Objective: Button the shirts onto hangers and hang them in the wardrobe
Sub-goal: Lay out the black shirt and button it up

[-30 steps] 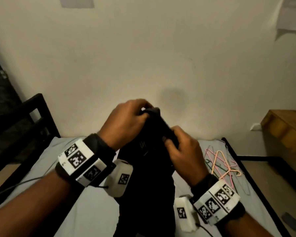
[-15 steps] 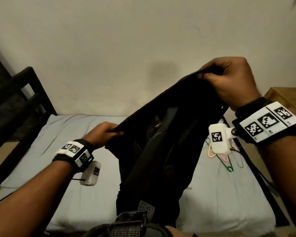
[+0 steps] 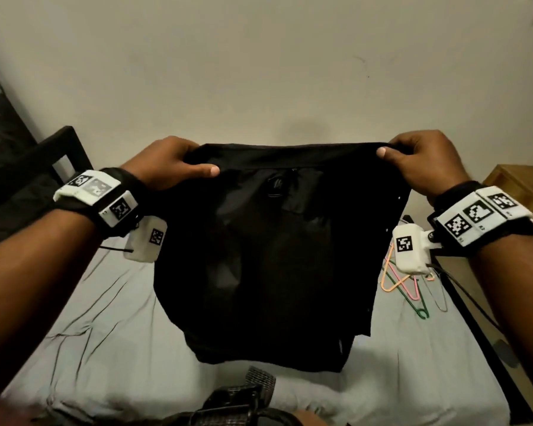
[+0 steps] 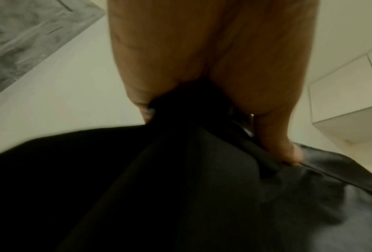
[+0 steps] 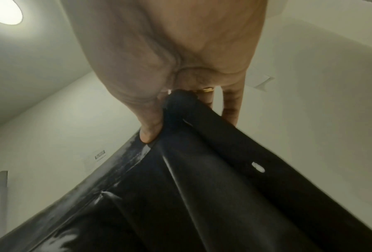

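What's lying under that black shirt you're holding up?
Below the shirt the bed shows, with hangers at its right side. What lies straight behind the cloth is covered.

Head view looks forward and down over the bed point(image 3: 111, 318). Both wrist views look upward, very close along each palm. All three share the black shirt point(image 3: 274, 247), its top edge at 12 o'clock.
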